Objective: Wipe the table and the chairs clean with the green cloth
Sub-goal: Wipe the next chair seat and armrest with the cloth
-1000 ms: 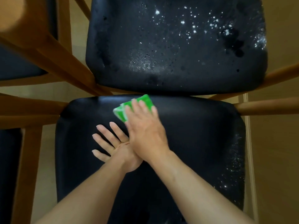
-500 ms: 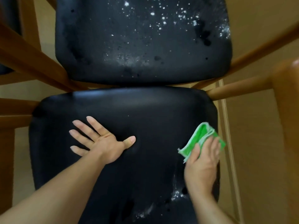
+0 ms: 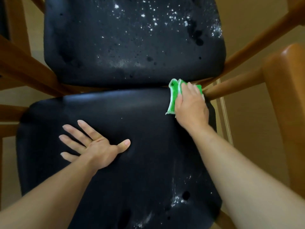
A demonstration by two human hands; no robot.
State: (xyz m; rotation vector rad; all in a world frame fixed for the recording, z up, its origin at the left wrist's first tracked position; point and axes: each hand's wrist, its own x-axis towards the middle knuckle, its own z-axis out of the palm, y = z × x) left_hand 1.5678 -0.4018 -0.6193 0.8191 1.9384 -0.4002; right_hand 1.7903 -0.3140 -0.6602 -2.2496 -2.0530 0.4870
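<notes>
The folded green cloth [image 3: 173, 96] lies on the far right corner of the near chair's black seat [image 3: 115, 182]. My right hand [image 3: 191, 109] presses down on it with the fingers laid over the cloth. My left hand [image 3: 94, 146] rests flat on the middle left of the same seat, fingers spread. White specks and smears [image 3: 177, 199] sit on the near right part of this seat. A second black seat [image 3: 132, 47] just beyond is dotted with white specks, mostly across its far right.
Wooden chair rails [image 3: 231, 86] run off to the right by the cloth, and a thick wooden post [image 3: 283, 100] stands at the right edge. More wooden frame bars [image 3: 28, 70] cross on the left. Beige floor shows between the chairs.
My right hand swept the cloth from the seat's far middle to its right side, then forward to the far right corner. My left hand stayed flat on the seat.
</notes>
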